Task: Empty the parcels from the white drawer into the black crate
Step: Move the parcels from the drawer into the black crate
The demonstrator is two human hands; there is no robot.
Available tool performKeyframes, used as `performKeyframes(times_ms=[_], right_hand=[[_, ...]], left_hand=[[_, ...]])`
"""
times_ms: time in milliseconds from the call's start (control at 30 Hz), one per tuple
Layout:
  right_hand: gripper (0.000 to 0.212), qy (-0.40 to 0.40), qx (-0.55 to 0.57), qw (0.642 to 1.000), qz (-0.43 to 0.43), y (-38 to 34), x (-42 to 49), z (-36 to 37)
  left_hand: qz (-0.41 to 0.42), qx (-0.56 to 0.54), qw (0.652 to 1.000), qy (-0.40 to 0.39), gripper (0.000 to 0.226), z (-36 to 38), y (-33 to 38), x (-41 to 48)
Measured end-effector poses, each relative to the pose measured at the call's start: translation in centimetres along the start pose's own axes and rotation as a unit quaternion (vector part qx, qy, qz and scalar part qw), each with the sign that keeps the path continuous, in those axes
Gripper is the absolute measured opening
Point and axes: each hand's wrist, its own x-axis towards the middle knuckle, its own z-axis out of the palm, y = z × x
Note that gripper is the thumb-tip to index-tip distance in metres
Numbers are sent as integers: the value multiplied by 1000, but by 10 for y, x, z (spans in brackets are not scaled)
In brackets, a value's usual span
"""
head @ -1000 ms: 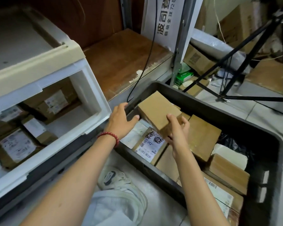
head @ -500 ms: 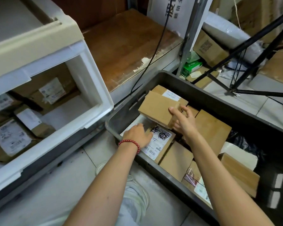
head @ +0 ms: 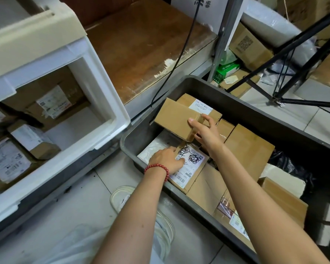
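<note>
The white drawer stands pulled out at the left and holds several labelled cardboard parcels. The black crate on the floor at the right is packed with brown parcels. My right hand grips the near right corner of a plain brown box that sits tilted at the crate's far left. My left hand, with a red bead bracelet, reaches into the crate's near left corner. Its fingers rest on a white flat parcel beside a box with a scribbled label. Whether it grips anything is unclear.
A worn wooden shelf with a black cable runs behind the crate. A metal post and black tripod legs stand at the back right among other boxes. My white shoe is on the tiled floor by the crate.
My right hand has lowered the plain brown box onto the stack in the crate. My left hand has moved from the crate's rim down into its near left corner.
</note>
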Motion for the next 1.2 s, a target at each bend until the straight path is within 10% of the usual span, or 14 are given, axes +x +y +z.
performKeyframes(times_ms=[367, 800, 1200], right_hand=[[72, 14, 32, 999, 31, 4, 10, -4], [95, 18, -18, 998, 54, -3, 2, -23], [29, -133, -285, 946, -79, -20, -7, 47]], left_hand=[[-13, -32, 999, -7, 51, 6, -3, 3], [61, 84, 935, 338, 58, 9, -26, -19], [97, 107, 944, 298, 85, -27, -78, -23]])
